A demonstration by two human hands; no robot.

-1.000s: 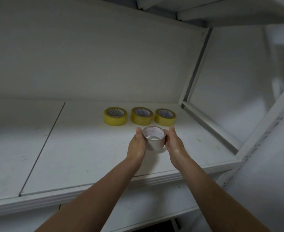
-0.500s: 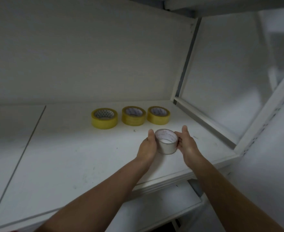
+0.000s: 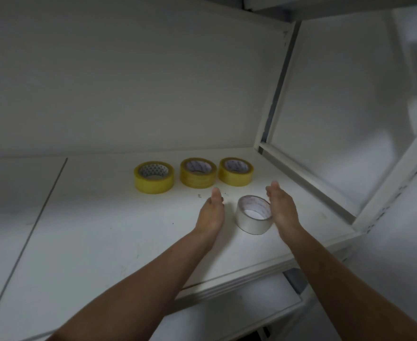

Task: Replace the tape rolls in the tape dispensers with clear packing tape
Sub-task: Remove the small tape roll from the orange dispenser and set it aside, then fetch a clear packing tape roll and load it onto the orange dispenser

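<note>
A clear packing tape roll (image 3: 253, 219) lies flat on the white shelf (image 3: 104, 230), near its front right. My left hand (image 3: 211, 210) hovers a little to the left of it, fingers straight, not touching it. My right hand (image 3: 280, 206) is just right of the roll, fingers straight, close to or brushing its side. Behind them, three yellowish tape rolls stand in a row: the left roll (image 3: 154, 177), the middle roll (image 3: 198, 172) and the right roll (image 3: 235, 171). No tape dispenser is in view.
A white back wall and a white side panel (image 3: 338, 119) with a metal frame post (image 3: 276, 94) close the shelf at the right. A seam (image 3: 42, 205) divides the shelf boards at the left. A lower shelf (image 3: 239, 316) shows below the front edge.
Both hands held the clear roll between them before. Now the roll lies on the shelf and both hands have let go and spread apart.
</note>
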